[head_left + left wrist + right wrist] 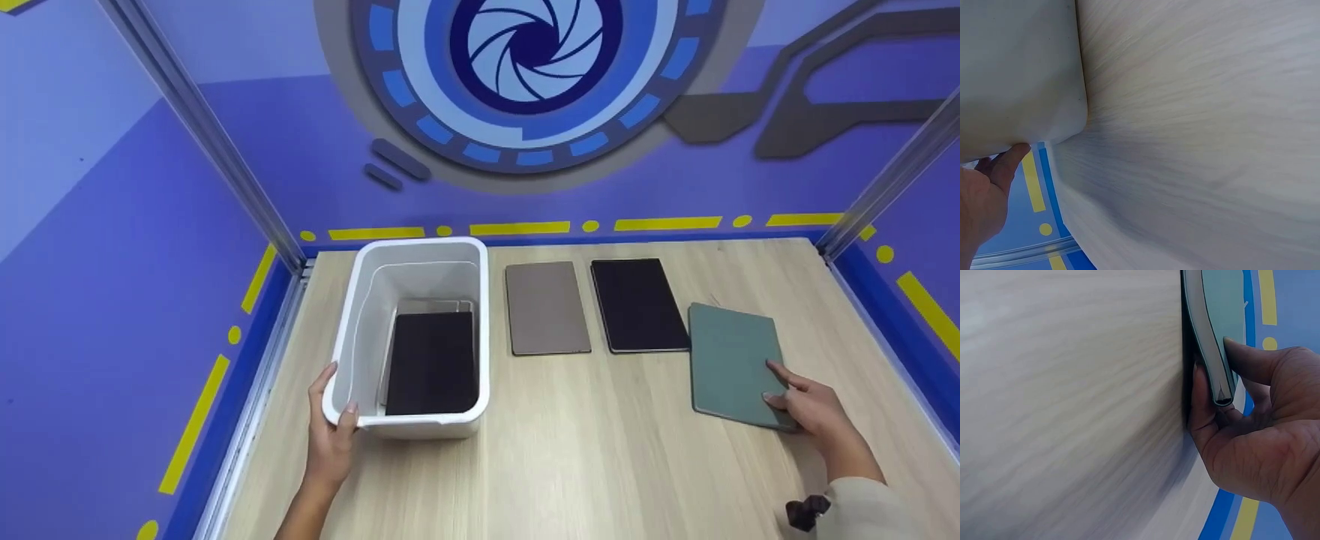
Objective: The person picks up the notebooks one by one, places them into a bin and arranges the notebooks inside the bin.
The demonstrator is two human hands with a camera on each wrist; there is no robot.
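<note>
Both my hands are closed on things: my left hand (331, 444) grips the rim at the near left corner of a white rectangular plastic bin (484, 337), and my right hand (817, 411) pinches the right edge of a green hardcover notebook (731, 364) at the right of the pale wood-grain worktop (570, 465). Left of it lie a flat black notebook (637, 304) and, farther left, a taupe notebook (547, 307). Another black rectangular book (433, 364) lies inside the bin.
</note>
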